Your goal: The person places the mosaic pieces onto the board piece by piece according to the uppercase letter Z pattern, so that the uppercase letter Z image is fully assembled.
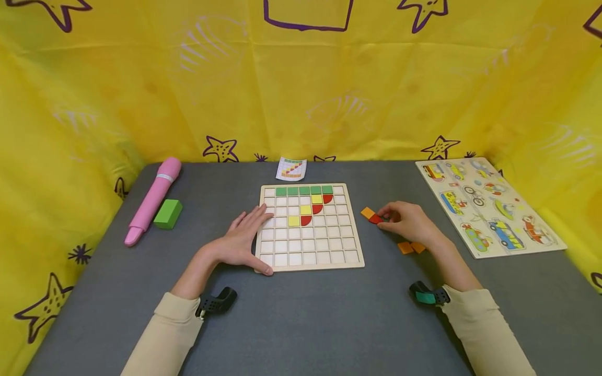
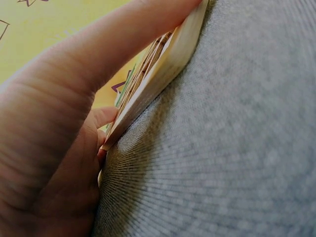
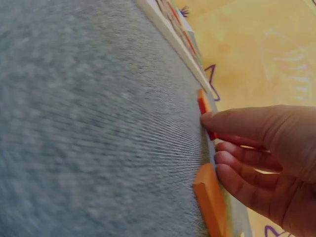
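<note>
A wooden grid board [image 1: 308, 265] lies on the table with a row of green square tiles [image 1: 304, 190] near its far edge. Below them, yellow squares [image 1: 306, 209] and red quarter-circles [image 1: 317, 209] run in a diagonal. My left hand [image 1: 239, 240] rests spread along the board's left side, thumb straight at the near corner. To the right of the board, my right hand [image 1: 406, 222] pinches a red tile [image 1: 375, 219] between thumb and fingers. An orange tile [image 1: 368, 212] lies against that red one. Close below the hand are more orange tiles [image 1: 405, 248].
Behind the board lies a small pattern card [image 1: 291, 169]. A pink microphone-shaped toy [image 1: 155, 198] and a green block [image 1: 168, 214] sit at the left. On the right is a picture puzzle board [image 1: 512, 240]. A yellow cloth [image 1: 301, 104] hangs around the table.
</note>
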Action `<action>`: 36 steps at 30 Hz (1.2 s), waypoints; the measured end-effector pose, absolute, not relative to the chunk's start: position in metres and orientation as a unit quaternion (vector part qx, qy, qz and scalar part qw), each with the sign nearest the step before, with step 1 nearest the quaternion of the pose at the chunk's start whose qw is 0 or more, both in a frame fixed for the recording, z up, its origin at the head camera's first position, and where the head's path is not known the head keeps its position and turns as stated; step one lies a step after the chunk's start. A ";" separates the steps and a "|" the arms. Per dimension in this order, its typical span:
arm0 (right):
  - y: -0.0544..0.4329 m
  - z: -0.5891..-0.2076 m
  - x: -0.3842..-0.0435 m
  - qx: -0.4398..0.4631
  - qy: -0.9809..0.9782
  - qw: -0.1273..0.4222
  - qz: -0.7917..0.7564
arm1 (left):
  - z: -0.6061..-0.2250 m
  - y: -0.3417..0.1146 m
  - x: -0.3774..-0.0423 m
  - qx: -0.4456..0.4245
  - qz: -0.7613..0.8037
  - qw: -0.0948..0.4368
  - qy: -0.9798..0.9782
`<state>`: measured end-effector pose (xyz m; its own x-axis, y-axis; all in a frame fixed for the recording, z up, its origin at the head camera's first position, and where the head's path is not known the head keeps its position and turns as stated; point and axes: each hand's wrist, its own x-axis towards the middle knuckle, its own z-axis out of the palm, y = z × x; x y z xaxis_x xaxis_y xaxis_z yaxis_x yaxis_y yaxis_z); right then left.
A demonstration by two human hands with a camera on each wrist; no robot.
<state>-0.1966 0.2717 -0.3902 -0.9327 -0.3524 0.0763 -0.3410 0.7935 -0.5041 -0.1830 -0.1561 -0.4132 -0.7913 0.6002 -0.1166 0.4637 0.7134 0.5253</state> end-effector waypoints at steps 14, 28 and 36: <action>0.271 -0.394 -0.199 -0.227 0.934 0.013 -0.277 | -0.412 -0.158 -0.184 0.288 0.239 0.146 0.916; 0.243 -0.395 -0.195 -0.213 0.931 -0.013 -0.296 | -0.413 -0.156 -0.183 0.287 0.240 0.145 0.916; 0.197 -0.387 -0.191 -0.239 0.915 0.013 -0.326 | -0.413 -0.157 -0.183 0.285 0.240 0.144 0.917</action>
